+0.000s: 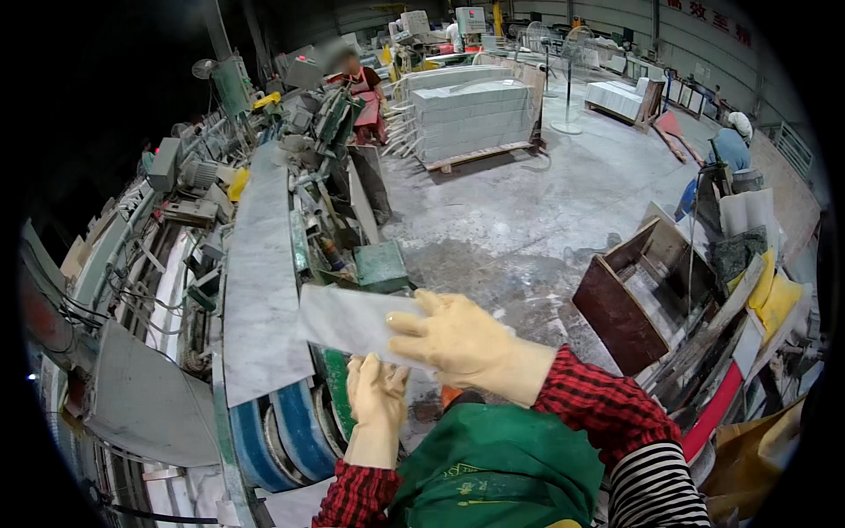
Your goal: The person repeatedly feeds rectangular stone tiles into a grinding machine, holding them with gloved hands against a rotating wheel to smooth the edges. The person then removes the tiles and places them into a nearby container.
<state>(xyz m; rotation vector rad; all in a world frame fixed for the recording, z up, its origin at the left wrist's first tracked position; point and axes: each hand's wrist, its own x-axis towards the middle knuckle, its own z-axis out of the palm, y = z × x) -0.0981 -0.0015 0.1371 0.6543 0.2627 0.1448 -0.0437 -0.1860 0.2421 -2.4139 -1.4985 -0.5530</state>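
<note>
A thin white-grey marble tile [348, 321] is held tilted in front of my green apron. My right hand [471, 343], in a cream rubber glove, grips the tile's right end, its fingers spread over the face. From below, my left hand [377, 400], gloved alike, has curled fingers at the tile's near edge; its fingertips are partly hidden. Just left of the tile, a long grey-veined marble slab [260, 290] lies on the machine line, over blue belts [299, 431].
A green metal box [381, 267] stands beyond the tile. At right is an open wooden crate [638, 290] among boards and yellow sacks. Stacked pale slabs [475, 119] sit on a pallet farther off. A person in a red apron [365, 97] is by the machines; another crouches far right.
</note>
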